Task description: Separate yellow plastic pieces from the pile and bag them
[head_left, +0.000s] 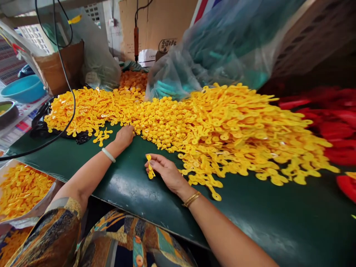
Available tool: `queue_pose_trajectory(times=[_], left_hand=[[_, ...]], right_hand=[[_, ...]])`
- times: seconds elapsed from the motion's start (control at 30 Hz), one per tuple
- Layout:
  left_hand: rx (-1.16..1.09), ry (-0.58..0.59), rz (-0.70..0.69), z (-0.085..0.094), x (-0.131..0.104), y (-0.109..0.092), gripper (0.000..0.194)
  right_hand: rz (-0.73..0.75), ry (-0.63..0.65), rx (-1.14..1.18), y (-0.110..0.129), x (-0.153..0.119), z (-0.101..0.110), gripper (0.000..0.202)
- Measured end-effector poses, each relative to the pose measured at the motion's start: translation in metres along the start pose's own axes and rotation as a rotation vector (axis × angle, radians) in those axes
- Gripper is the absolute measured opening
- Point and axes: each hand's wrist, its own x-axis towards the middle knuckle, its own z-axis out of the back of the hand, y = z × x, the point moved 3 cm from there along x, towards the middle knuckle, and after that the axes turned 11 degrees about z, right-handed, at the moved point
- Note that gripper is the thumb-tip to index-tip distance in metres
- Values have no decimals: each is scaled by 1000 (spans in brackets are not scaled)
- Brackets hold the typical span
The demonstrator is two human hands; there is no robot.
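Between the thumb and fingers of my right hand (164,168) is a small yellow plastic piece (150,167) with a round end, held upright above the green tabletop (122,181). My left hand (125,135) reaches to the front edge of a pile of small yellow parts (164,118); its fingers are curled, and their tips are hidden, so what they pinch does not show. To the right spreads a heap of longer yellow plastic pieces (236,126) with round ringed ends. A few joined yellow pieces (102,137) lie apart, left of my left hand.
A further yellow heap (80,109) lies at the left on black plastic. A black cable (72,92) loops down across the left side. Behind stand a clear bag with teal pieces (178,79) and a hanging orange-handled tool (136,42). Red parts (339,126) lie far right; a yellow-filled container (25,189) sits lower left.
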Motion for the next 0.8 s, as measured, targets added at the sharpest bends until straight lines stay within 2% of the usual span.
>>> queue_pose_trajectory(times=[0.1, 0.17, 0.27, 0.33, 0.47, 0.8], left_hand=[[-133, 99, 7, -1, -19, 6, 15], [-440, 254, 48, -4, -38, 6, 21], [-1025, 527, 117, -10, -71, -2, 32], [-1218, 637, 140, -12, -88, -8, 39], [-1360, 673, 198, -14, -105, -14, 41], [-1448, 709, 225, -21, -108, -14, 36]], right_hand=[[23, -32, 14, 0, 1, 0, 41], [67, -54, -12, 3, 1, 0, 40], [164, -76, -82, 13, -1, -1, 35], [224, -85, -125, 19, -4, -2, 34], [305, -83, -220, 24, -10, -4, 32], [364, -62, -392, 20, -11, -1, 28]])
